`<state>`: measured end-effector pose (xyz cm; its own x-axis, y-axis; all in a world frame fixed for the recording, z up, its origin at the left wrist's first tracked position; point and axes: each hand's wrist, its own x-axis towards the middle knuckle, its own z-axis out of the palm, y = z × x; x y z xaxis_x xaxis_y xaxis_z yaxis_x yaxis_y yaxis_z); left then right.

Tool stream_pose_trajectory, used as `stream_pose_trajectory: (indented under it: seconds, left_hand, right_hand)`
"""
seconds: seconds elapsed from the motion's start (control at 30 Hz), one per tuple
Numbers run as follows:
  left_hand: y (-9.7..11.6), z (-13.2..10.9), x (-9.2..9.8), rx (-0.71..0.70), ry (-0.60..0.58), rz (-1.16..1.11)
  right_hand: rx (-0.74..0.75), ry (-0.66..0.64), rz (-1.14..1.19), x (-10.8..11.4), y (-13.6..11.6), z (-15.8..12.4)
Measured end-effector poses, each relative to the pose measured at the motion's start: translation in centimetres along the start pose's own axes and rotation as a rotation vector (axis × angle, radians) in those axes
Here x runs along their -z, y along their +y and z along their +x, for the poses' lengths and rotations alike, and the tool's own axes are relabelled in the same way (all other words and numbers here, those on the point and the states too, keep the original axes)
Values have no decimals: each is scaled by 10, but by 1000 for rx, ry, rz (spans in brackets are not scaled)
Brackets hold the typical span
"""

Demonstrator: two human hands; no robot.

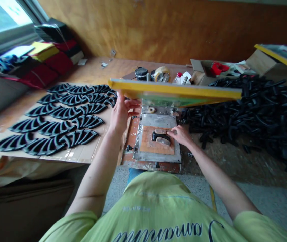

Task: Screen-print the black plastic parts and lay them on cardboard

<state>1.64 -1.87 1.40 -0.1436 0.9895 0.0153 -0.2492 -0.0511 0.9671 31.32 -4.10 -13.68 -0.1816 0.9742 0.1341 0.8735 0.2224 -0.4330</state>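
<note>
**Hands at a screen-printing jig**

Black curved piece (160, 136) lies flat on the orange pad (148, 146) of the metal plate (155, 156), long axis running left to right. Right hand (181, 134) rests palm down at its right end; whether the fingers pinch it is unclear. Left hand (120, 112), arm outstretched, grips the left end of the raised yellow-framed screen (173, 90).

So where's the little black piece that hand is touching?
In the head view the black piece lies mid-bench on the metal plate, below the raised yellow frame, touched by the right hand.
</note>
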Motion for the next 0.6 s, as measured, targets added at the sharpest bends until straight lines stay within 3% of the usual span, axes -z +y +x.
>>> stream_pose_trajectory:
  seconds: [0.1,0.17,0.23,0.3,0.37,0.43,0.5,0.53,0.6]
  left_hand:
    - [-3,9,-6,-28,49,-24]
    - [-22,-9,-6,1,99,-7]
    - [-51,-43,-6,193,23,61]
    - [-84,-83,-7,554,-215,158]
    - [-112,-114,-7,686,-237,111]
    - [-130,-127,0,692,-130,50]
    - [-139,-122,20,650,-18,83]
    - [-141,-115,35,626,28,136]
    - [-142,-98,76,587,124,280]
  right_hand:
    - [21,-152,-136,-30,-26,-14]
    - [-81,-199,-139,-35,-41,-17]
    - [-194,-183,-85,-33,-55,-21]
    - [-216,-85,-26,-34,-74,-30]
    - [-61,-1,34,-38,-92,-40]
    - [182,-1,100,-41,-99,-48]
    - [270,-12,131,-37,-81,-50]
    - [207,9,113,-31,-61,-49]
    - [-97,98,9,-13,-5,-45]
